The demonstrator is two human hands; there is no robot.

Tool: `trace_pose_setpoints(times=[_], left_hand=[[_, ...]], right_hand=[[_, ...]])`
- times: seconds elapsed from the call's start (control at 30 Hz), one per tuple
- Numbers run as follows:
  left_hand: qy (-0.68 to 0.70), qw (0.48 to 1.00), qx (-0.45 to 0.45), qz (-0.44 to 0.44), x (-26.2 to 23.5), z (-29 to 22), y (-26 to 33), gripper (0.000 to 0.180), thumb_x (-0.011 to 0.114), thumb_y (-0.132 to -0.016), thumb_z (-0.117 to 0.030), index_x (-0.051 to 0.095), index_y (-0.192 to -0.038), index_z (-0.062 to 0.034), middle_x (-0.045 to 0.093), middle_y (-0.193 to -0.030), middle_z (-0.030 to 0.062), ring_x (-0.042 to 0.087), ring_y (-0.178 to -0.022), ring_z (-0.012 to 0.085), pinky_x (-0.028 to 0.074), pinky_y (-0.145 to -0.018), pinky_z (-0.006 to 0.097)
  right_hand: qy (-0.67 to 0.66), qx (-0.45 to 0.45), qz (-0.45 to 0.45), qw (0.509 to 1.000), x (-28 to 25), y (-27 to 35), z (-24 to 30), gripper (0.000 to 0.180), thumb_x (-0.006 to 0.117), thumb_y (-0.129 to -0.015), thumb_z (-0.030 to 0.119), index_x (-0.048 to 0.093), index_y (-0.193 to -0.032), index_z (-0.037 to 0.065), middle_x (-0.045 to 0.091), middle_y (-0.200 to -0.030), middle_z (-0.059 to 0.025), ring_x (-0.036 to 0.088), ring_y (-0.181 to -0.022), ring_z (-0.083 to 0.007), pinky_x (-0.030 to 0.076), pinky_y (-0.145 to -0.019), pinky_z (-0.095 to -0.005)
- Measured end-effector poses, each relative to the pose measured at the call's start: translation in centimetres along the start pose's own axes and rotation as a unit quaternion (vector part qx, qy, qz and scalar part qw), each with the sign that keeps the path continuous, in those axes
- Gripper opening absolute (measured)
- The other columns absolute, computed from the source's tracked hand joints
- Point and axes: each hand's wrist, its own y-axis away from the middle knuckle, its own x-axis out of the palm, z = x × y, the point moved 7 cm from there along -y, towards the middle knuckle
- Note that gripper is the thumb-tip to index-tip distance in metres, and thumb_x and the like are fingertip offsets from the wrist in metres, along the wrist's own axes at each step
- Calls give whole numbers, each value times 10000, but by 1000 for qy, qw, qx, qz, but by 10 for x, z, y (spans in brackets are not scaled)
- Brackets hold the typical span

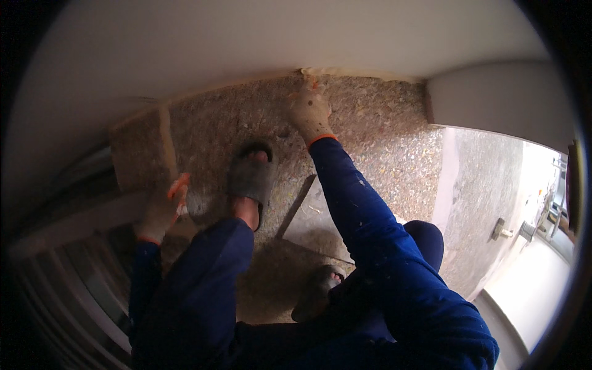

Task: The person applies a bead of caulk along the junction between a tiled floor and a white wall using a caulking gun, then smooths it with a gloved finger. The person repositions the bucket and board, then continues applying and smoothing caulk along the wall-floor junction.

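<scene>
- R hand [310, 114], in a tan glove w/ orange cuff, was at the foot of the pale wall [265, 40], arm stretched fwd, fingers pointing away from the person.
- Its fingertips met the L end of a cream strip [364, 73]; couldn't tell if they pinched it or only pressed on it, as the back of the hand hid the grip.
- Strip lay where wall met floor [382, 142], ahead of the person. Long axis ran L–R along the wall foot, R end pointing twd a pale block [499, 102]; edge looked ragged.
- L hand [161, 209], same kind of glove w/ orange fingertips [180, 184], hung low on the L, well apart from the strip, fingers pointing up & slightly R. Couldn't tell if they were spread or together, or if they held anything; too dim & blurred.
- Nr L hand: slatted frame [80, 277] below & L; narrow pale band [166, 139] above it, running from the wall twd the person.
- L foot in dark slipper [246, 179] btwn the hands; R foot in another slipper [314, 296], nearer the body.
- Flat grey board [316, 222] lay on the speckled floor btwn the feet & R sleeve [354, 197], partly under the sleeve in view.
</scene>
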Motion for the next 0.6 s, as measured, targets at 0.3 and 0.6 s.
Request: trace_pose_setpoints(times=[0.3, 0.6], left_hand=[[118, 993, 5, 17, -2, 3, -16, 544, 490, -1081, -368, 427, -1540, -83, 451, -1556, 68, 476, -1109, 112, 417, -1036, 287], [5, 1000, 10, 19, 6, -22, -16, 657, 460, -1061, -532, 401, -1558, -107, 381, -1602, 108, 354, -1477, 238, 396, -1102, 392]], right_hand=[[-6, -47, 23, 999, 13, -10, 6, 720, 631, -912, 332, 390, -1503, -1, 523, -1377, -211, 558, -1238, -368, 513, -917, -540], [167, -116, 29, 979, 27, -15, 12, 580, 612, -918, 327, 541, -1394, 5, 564, -1308, -257, 576, -1210, -386, 522, -905, -509]])
